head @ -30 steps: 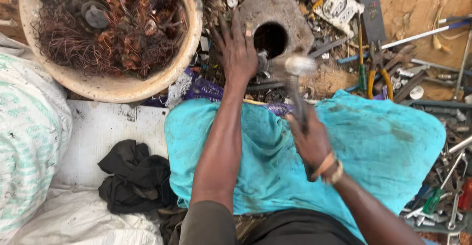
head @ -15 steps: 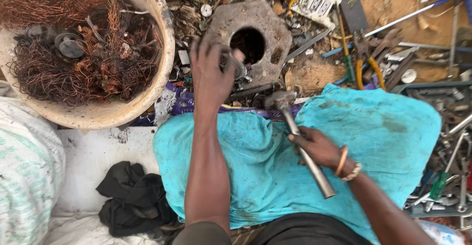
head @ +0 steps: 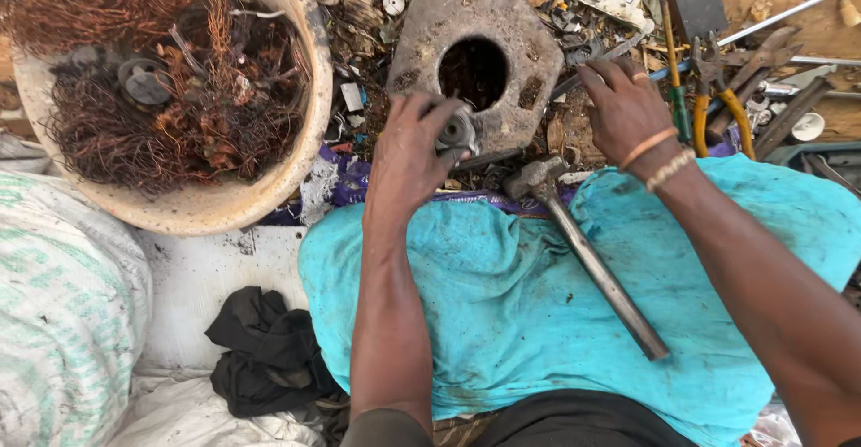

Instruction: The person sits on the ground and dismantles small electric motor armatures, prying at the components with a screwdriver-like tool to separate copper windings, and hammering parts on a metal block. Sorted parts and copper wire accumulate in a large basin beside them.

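Half a second ago the right hand [head: 628,106] gripped the hammer [head: 583,254]; now the hammer lies loose on the turquoise cloth [head: 502,321] over the lap, head toward the scrap, handle slanting down to the right, and that hand has gone forward to the clutter beside the grey block [head: 489,61]. Its fingers are slightly spread and curled onto a thin dark metal strip [head: 596,60] at the block's right edge; whether they pinch it or only rest on it cannot be told.

Left hand [head: 408,156] sits at the block's near edge, fingers closed around a small round metal part [head: 457,131], just below the block's dark round hole [head: 473,72]. Most of that part is hidden by the fingers, so its shape is hard to make out.

Further left stands a pale basin [head: 269,200] heaped with tangled copper wire [head: 117,97], its top cut off by the frame. Yellow-handled pliers [head: 717,106] lie just right of the right hand. A black rag [head: 269,357] lies on white sheeting, beside a woven sack [head: 63,321] that is only partly in view.
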Available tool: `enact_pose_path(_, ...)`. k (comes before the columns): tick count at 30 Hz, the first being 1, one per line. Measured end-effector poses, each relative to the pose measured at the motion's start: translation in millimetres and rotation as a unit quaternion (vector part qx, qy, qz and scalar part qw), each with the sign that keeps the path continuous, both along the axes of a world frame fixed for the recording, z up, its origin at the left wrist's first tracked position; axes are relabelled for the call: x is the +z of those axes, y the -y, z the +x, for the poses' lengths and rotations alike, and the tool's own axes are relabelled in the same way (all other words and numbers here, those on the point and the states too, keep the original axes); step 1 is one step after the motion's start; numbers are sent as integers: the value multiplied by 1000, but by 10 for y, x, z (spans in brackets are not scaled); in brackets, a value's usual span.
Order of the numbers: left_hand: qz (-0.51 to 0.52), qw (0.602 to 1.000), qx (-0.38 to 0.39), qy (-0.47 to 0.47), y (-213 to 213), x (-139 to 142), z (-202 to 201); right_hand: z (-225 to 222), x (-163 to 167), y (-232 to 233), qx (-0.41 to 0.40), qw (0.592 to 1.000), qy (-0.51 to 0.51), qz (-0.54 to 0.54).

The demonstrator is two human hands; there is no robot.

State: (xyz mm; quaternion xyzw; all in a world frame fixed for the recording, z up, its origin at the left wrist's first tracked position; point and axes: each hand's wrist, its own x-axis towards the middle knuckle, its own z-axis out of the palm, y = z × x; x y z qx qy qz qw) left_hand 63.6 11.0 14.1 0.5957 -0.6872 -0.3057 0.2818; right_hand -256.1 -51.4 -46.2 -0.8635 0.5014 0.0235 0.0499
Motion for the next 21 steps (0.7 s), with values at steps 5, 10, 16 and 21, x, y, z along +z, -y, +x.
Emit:
enact_pose_path(5,-36,996,-81,16,43,-48,-52,-53,-317,209,47,998,-36,-15)
enact_pose_path(10,-7,996,-89,16,38,-50,-74,-198,-285,153,92,989,-90,-75)
enact_pose_path(16,-2,993,-117,-21,56,-107,-126,-171,465,-325,-32,973,218,-62)
enact_pose_path(21,-5,992,-121,-31,60,-203,-196,295,1081,-729,-72,929,362,-36)
